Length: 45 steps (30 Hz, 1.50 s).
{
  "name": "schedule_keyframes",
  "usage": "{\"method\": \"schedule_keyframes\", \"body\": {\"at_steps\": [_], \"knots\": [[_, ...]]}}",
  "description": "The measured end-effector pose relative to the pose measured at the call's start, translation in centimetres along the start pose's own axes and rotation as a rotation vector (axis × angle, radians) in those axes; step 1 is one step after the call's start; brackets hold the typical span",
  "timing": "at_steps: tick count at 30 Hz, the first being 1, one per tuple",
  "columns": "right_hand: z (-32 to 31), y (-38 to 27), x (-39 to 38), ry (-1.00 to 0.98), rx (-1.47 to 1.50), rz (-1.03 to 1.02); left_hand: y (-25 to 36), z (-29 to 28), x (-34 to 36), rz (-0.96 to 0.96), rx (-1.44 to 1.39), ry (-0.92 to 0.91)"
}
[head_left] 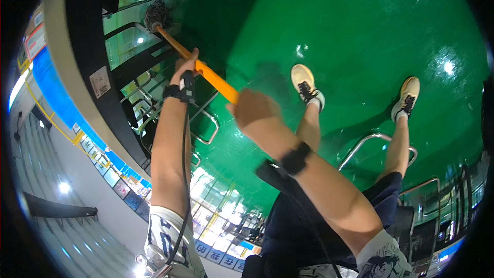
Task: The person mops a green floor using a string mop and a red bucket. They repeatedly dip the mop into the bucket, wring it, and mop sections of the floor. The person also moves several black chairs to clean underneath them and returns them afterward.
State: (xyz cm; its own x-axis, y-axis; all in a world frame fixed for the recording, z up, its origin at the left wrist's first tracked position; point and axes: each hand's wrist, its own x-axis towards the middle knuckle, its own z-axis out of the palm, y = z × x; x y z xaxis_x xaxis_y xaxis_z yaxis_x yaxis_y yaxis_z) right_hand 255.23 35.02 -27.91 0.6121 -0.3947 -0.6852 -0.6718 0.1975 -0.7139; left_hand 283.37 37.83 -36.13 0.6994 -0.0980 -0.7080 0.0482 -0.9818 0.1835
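Observation:
Both of my hands grip an orange mop handle [216, 81] that slants up and to the left. My left hand [186, 67] holds it further along the shaft, and my right hand [253, 110] closes around its near end. At the far tip, a dark stringy mop head [156, 15] rests by the edge of the glossy green floor [350, 25], next to a metal rail. Each wrist carries a black band, with a cable running down my left forearm.
My two feet in pale sneakers [306, 85] [406, 95] stand on the green floor. Chrome rails [206, 123] [375, 139] border the platform. A dark curved ledge [92, 72] runs along the left, with a lower level far beneath.

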Motion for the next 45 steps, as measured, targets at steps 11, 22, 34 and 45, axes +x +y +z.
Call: {"method": "schedule_keyframes", "body": {"at_steps": [11,22,34,45], "knots": [[-30.5,33.2,-42.0,0.238,-0.476,0.399,0.7,47.8,-42.2,-0.203,-0.542,0.246],[-28.3,34.7,-52.2,0.119,-0.489,0.734,-3.8,47.2,-48.3,-0.318,-0.463,-0.397],[3.5,0.6,0.7,0.012,0.1,-0.043,-2.7,1.0,3.3,0.073,-0.449,-0.027],[-20.5,28.9,-28.8,0.05,-0.477,0.28,-5.6,39.5,-30.5,0.107,0.066,0.124]]}}
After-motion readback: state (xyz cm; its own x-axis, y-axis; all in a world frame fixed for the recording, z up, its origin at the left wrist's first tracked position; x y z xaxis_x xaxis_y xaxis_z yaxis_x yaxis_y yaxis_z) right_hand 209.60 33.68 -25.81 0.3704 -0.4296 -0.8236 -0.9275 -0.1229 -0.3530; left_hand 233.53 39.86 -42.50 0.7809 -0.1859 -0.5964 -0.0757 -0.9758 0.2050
